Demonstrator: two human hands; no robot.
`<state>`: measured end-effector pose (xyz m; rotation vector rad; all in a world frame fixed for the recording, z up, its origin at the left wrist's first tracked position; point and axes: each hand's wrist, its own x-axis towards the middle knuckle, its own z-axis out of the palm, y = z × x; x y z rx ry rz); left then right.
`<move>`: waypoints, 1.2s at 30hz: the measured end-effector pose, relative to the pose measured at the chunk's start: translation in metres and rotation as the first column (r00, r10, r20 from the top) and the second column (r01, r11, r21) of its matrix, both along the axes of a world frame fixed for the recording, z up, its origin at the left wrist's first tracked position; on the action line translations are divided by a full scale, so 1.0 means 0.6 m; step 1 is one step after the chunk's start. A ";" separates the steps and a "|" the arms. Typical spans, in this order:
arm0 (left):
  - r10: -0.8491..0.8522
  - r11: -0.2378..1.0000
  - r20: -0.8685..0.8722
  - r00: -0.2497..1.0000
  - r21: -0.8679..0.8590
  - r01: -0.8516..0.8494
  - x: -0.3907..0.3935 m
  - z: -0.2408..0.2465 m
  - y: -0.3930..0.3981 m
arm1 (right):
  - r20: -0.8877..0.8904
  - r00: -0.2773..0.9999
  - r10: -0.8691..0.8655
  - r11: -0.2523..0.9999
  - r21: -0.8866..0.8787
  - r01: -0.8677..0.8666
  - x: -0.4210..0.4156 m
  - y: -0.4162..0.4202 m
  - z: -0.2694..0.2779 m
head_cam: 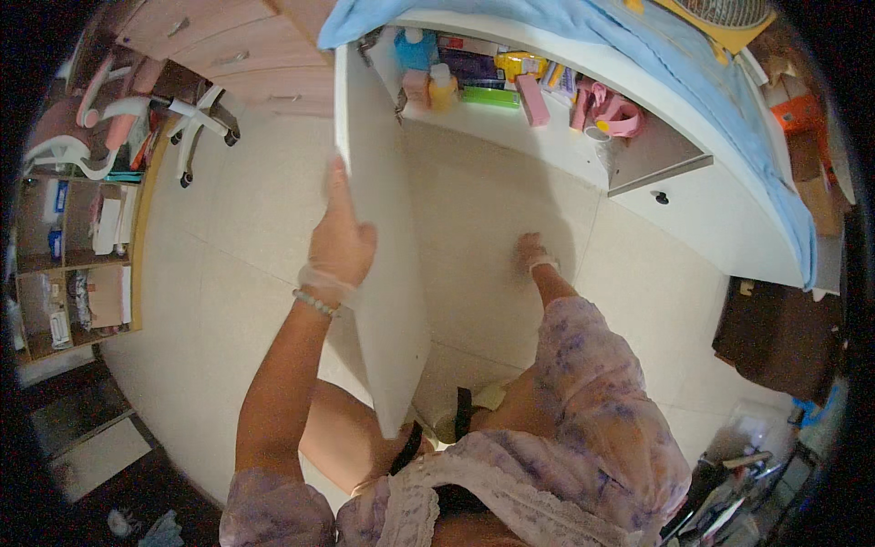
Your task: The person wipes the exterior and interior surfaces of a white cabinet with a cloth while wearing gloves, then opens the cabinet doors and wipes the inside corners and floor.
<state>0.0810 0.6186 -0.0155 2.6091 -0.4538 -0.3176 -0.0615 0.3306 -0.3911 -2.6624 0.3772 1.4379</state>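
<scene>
My left hand (344,243) grips the top edge of a white cabinet door (383,273), which stands swung out towards me. A pale band and a beaded bracelet circle that wrist. My right hand (530,251) is blurred over the floor in front of the cabinet, its fingers unclear and nothing visible in it. Inside the white cabinet (472,126) lie a green box (491,96), a narrow pink box (532,100), a yellow packet (521,66), a blue container (414,48) and a pink looped object (618,117).
A light blue cloth (738,137) covers the cabinet top, where a fan-like grille (724,10) stands. A wheeled chair (198,126), wooden drawers (232,58) and an open shelf unit (75,260) are at left. A dark brown container-like object (776,338) is at right.
</scene>
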 end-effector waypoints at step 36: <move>0.197 0.858 0.247 0.949 0.424 -0.289 -0.031 0.015 -0.055 | 0.966 0.199 0.163 0.854 -0.037 -0.518 0.560 0.025 0.063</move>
